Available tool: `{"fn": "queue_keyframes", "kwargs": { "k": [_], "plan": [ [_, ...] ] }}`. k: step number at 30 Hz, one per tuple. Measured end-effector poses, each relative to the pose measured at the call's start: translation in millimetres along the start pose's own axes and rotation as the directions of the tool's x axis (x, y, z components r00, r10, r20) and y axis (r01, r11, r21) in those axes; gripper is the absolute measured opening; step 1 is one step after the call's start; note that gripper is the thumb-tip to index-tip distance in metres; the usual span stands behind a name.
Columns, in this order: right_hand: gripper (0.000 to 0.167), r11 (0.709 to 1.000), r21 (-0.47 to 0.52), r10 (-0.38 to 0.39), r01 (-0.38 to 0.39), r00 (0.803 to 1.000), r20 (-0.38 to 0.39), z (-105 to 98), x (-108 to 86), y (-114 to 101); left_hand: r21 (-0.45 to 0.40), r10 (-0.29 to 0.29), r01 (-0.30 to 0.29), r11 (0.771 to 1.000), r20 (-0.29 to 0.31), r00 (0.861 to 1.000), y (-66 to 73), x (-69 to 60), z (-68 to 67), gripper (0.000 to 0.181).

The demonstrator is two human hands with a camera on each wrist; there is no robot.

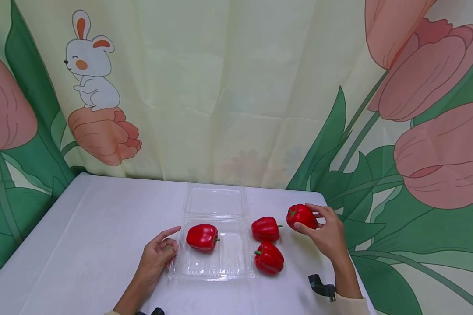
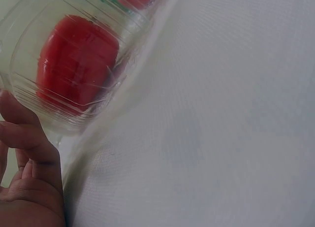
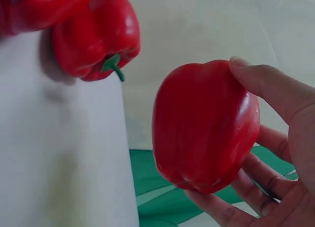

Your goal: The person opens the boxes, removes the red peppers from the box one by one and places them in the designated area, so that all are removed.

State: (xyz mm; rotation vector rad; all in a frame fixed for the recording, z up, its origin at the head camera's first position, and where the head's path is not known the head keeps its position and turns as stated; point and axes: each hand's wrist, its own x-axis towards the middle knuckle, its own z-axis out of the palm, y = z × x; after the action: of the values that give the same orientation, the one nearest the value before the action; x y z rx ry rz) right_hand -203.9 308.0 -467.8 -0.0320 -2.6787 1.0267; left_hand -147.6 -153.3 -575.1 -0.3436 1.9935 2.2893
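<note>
A clear plastic container [image 1: 232, 258] lies with its lid folded back, and one red bell pepper [image 1: 202, 238] [image 2: 78, 62] rests in its left part. At the container's left edge is the left hand [image 1: 157, 256] [image 2: 29, 158], its fingers loosely bent, holding nothing. The right hand [image 1: 328, 232] [image 3: 275, 163] grips a red pepper [image 1: 301, 215] [image 3: 204, 126] between thumb and fingers, above the table's right side. Two more red peppers [image 1: 265, 229] [image 1: 269, 259] sit just right of the container; in the right wrist view one pepper [image 3: 98, 37] shows its green stem.
The white-covered table [image 1: 90, 245] has its right edge close beneath the right forearm. Behind it hangs a curtain [image 1: 220, 96] with printed tulips and a rabbit. The raised-back lid [image 1: 214, 201] lies toward the table's far edge.
</note>
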Motion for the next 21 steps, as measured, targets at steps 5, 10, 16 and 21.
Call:
{"fn": "queue_keyframes", "kwargs": {
  "k": [5,10,16,21],
  "plan": [
    [0.078,1.0,-0.027,-0.009,0.009,1.0,0.015,-0.2,2.1,7.8,0.003,0.002,-0.002,1.0,0.002,1.0,-0.1,-0.3,-0.1,0.056],
    [0.078,0.999,-0.052,-0.014,0.016,0.999,0.039,0.8,5.2,15.2,0.003,-0.008,0.008,1.0,0.004,1.0,0.5,-1.2,-0.1,0.056],
    [0.078,0.998,-0.067,0.003,0.004,0.995,0.1,6.9,11.3,24.2,0.008,-0.015,0.015,1.0,-0.001,1.0,0.8,-0.7,0.0,0.057],
    [0.079,0.996,-0.082,0.042,-0.03,0.988,0.15,12.8,14.9,33.3,0.02,-0.022,0.022,1.0,-0.007,1.0,-0.4,0.3,-0.1,0.057]
  ]
}}
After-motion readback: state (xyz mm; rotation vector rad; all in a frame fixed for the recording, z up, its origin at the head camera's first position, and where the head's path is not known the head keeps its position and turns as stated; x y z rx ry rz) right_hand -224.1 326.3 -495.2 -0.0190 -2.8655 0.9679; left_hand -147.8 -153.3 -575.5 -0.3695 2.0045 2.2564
